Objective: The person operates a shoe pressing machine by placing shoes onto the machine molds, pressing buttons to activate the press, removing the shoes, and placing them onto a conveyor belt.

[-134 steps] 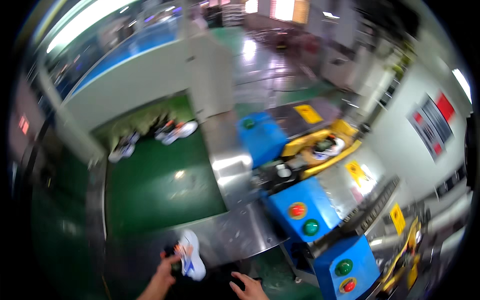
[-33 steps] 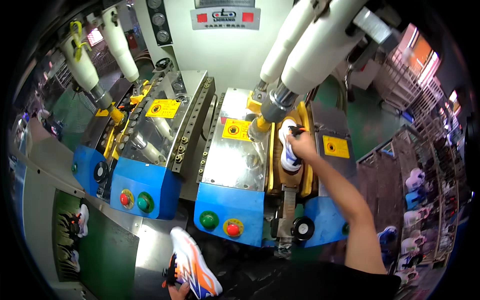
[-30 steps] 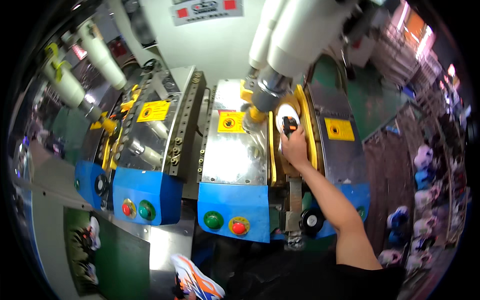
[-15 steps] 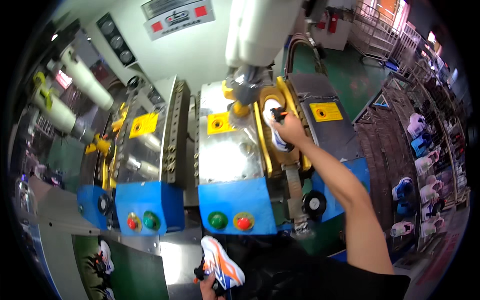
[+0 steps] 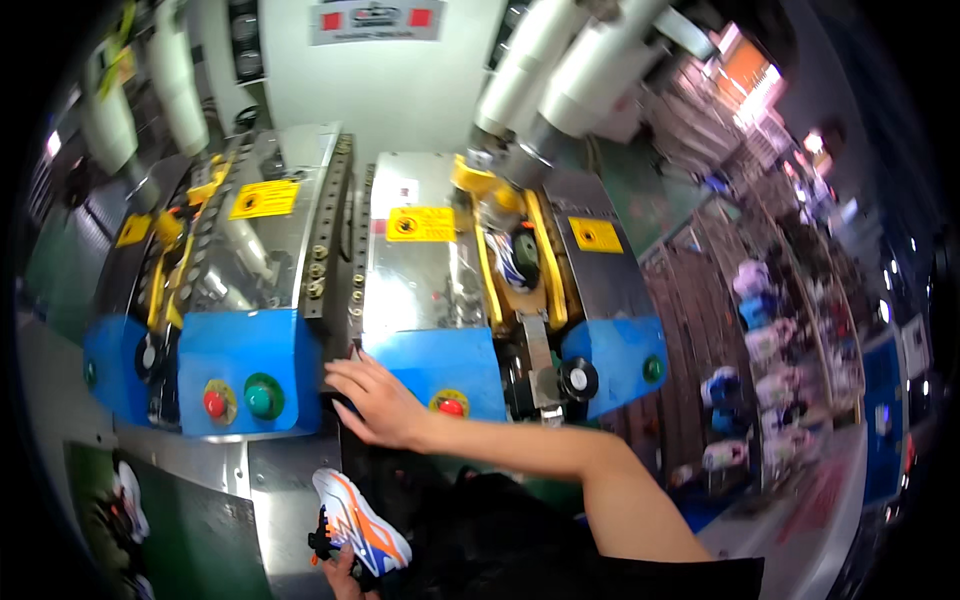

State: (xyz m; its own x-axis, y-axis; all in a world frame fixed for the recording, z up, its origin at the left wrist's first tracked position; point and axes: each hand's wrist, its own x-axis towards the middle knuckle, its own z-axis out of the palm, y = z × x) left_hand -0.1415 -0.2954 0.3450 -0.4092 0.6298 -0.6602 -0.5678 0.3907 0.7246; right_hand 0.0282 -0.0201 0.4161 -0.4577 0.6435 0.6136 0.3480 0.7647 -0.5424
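Now that my right hand (image 5: pixel 385 405) has come back from the mould, where half a second ago it was pressing on the shoe between the yellow clamps, it lies flat with fingers spread wide, holding nothing, at the lower front edge of the right press. The fingertips touch the blue front panel (image 5: pixel 435 360) just left of the red button (image 5: pixel 451 405). I take it that loading is done on that side and the hand is now down by the controls.

The shoe in the mould (image 5: pixel 517 258) sits alone between the two yellow clamp arms (image 5: pixel 545 260), sole side up as far as I can tell, dark with white and blue striping; it looks rubbery and matte against the polished steel plate (image 5: pixel 420 280) beside it.

My left hand (image 5: pixel 345 570), low at the bottom edge of the view, is closed round the second shoe (image 5: pixel 360 520): a small trainer, white with orange and blue flashes, smooth synthetic upper, curved toe pointing right. It hangs just above the steel counter (image 5: pixel 280 500), near its front edge, much as it did a moment ago.

Further out, the left press (image 5: pixel 240 370) shows a red and a green button, hard glossy plastic on painted blue metal, and thick pale cylinders (image 5: pixel 560 80) angle down from above.
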